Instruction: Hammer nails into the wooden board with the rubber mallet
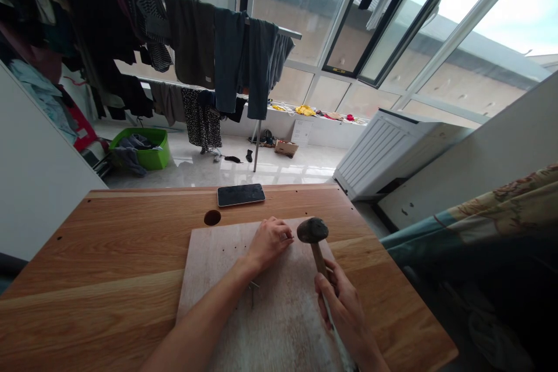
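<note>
My right hand [344, 308] is wrapped round the wooden handle of a hammer [313, 231], whose dark head hangs just above a pale wooden board [279, 314] lying on the table [108, 261]. My left hand [271, 241] rests on the board's far part, fingers pinched together right beside the hammer head; what they pinch is too small to make out. A couple of loose nails [253, 292] lie on the board near my left forearm. Small holes dot the board.
A black phone [241, 195] lies face up at the table's far edge, near a round hole [212, 217] in the tabletop. Beyond stand a laundry rack [226, 64] with hanging clothes, a green basket [143, 148] and a white radiator [387, 151]. A patterned cloth [488, 221] lies to the right.
</note>
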Demonstrator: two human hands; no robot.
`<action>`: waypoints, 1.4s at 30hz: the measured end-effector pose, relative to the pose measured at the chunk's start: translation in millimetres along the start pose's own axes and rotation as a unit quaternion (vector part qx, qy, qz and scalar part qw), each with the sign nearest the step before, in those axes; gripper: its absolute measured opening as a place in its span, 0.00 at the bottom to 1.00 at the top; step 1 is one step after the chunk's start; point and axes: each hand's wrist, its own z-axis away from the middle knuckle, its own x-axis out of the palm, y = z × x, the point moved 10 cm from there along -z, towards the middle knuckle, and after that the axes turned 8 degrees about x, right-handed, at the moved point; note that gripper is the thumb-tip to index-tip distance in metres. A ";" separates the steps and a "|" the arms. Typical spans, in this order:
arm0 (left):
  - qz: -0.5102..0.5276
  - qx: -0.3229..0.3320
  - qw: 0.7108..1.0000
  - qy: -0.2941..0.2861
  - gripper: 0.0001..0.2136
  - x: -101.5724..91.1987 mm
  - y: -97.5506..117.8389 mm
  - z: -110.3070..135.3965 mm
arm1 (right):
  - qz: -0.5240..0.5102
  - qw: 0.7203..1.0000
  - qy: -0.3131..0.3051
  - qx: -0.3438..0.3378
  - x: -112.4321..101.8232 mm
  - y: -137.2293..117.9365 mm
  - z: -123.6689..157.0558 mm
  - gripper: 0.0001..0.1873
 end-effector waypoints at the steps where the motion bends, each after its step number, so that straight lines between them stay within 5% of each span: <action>1: -0.002 -0.002 1.000 -0.002 0.01 -0.1 0.3 0.1 | 0.006 1.000 0.001 -0.002 0.0 -0.5 0.4 0.29; 12: -0.010 -0.005 1.000 -0.006 0.02 -0.4 2.3 0.5 | 0.069 0.997 0.010 -0.038 3.1 -3.7 5.2 0.27; 25: 0.001 0.006 1.000 -0.012 0.01 3.2 0.8 1.9 | 0.051 0.998 0.026 0.006 9.0 -11.6 10.0 0.30; 30: 0.061 0.005 0.998 -0.032 0.11 -14.4 0.1 4.0 | 0.015 1.000 0.017 0.005 6.7 -5.3 9.8 0.31; 33: 0.002 -0.007 0.997 -0.081 0.07 -43.7 6.1 12.7 | -0.008 0.999 0.030 0.006 -2.5 7.0 12.1 0.34; 36: -0.122 -0.064 0.970 -0.201 0.07 -58.9 6.6 32.1 | -0.009 1.000 0.023 0.017 -9.0 26.5 16.6 0.36; 42: -0.255 -0.077 0.913 -0.308 0.02 -41.8 15.8 49.2 | 0.065 0.992 -0.007 0.105 -12.6 61.7 21.1 0.37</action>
